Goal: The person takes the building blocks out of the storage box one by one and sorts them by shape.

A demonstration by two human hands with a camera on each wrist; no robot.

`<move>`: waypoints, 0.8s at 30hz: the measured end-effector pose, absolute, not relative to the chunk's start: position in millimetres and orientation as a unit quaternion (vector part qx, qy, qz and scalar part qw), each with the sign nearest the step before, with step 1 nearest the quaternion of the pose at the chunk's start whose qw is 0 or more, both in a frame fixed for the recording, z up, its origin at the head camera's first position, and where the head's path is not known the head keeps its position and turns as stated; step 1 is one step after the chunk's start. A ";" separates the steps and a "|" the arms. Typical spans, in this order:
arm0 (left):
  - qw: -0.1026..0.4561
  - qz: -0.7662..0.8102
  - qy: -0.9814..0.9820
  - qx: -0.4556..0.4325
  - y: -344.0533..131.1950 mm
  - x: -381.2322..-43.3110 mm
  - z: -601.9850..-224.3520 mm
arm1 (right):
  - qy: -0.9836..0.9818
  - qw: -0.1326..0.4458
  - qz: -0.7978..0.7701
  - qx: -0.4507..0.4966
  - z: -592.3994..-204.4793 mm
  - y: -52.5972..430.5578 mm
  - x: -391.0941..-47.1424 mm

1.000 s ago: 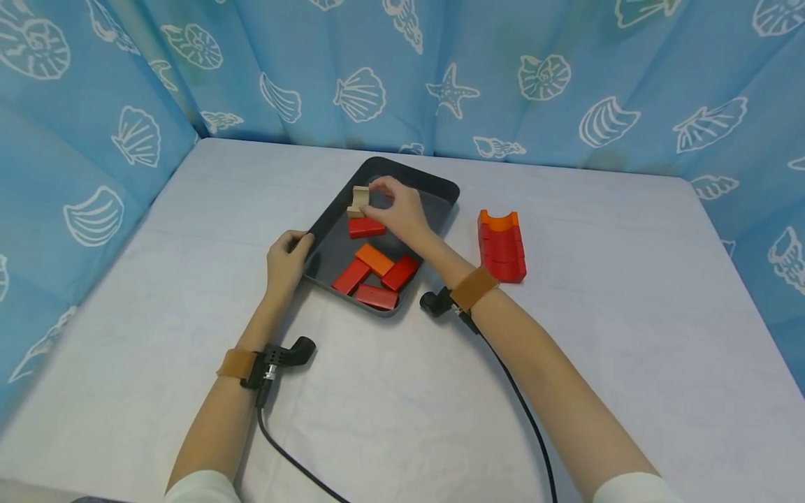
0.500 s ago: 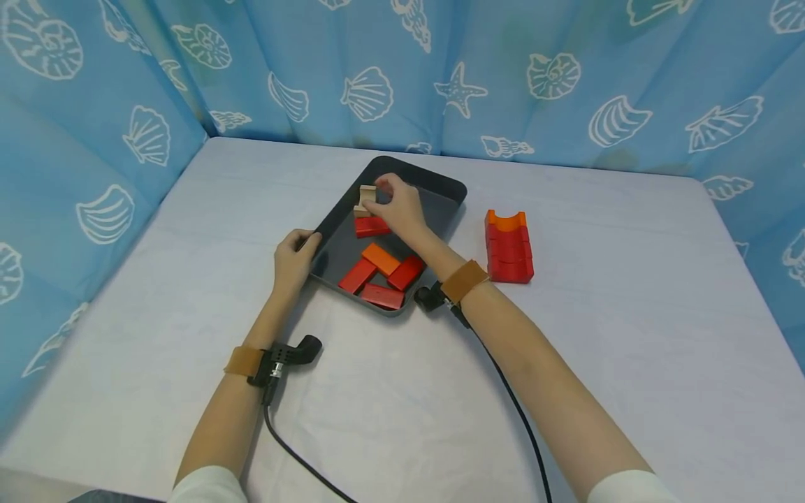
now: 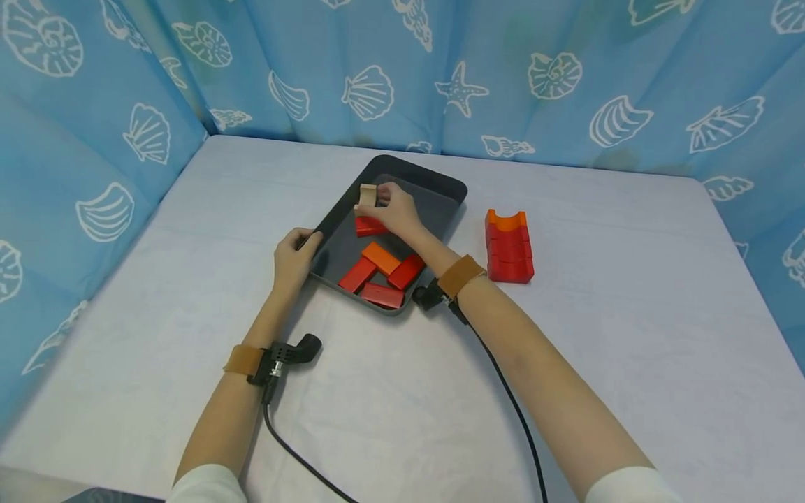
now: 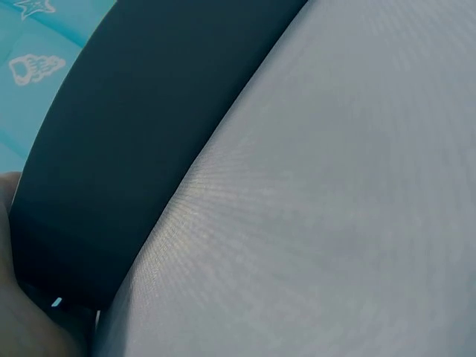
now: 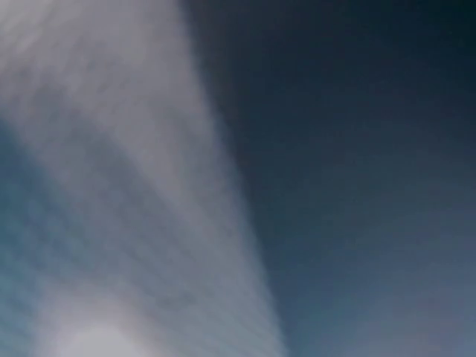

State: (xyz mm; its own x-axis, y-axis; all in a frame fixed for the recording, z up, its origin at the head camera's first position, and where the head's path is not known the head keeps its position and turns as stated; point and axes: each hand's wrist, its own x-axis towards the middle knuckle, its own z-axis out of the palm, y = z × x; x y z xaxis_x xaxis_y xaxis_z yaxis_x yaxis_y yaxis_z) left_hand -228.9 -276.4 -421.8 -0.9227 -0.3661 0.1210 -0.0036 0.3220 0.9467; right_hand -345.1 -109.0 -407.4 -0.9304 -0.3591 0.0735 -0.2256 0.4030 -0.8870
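Observation:
A dark grey tray (image 3: 434, 178) lies at an angle on the table in the head view. My left hand (image 3: 294, 262) grips its near-left rim; in the left wrist view part of the left hand (image 4: 22, 312) shows against the tray's outer wall (image 4: 126, 149). Inside the tray's far left part, my right hand (image 3: 397, 212) pinches a pale wooden block (image 3: 368, 194), thumb across its near end and fingers at its right side. A red block (image 3: 367, 226) lies just below it, partly hidden by the hand. The right wrist view is blurred and shows no hand.
Several blocks lie in the tray's near end, including an orange block (image 3: 381, 258) and a red block (image 3: 382, 296). Right of the tray stands a row of red blocks (image 3: 509, 255) with a grooved orange block (image 3: 506, 221) at its far end. A shell-patterned curtain (image 3: 402, 84) borders the table.
The right hand's thumb has moved left across the near end of the pale block, and its fingers have come down beside it. The left hand stays on the tray rim. The head view has shifted slightly.

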 end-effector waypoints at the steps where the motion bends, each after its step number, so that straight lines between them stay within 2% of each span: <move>1: 0.159 -0.571 -0.797 0.115 -276.2 -228.9 -421.7 | 0.831 0.068 -0.522 -0.177 -407.6 -108.4 -345.2; 14: 0.164 -0.571 -0.796 0.115 -275.8 -229.4 -422.6 | 0.859 0.083 -0.444 -0.239 -409.7 -107.6 -352.1; 24: 0.165 -0.569 -0.797 0.114 -275.6 -229.2 -422.4 | 0.897 0.015 -0.397 -0.195 -408.8 -109.4 -350.6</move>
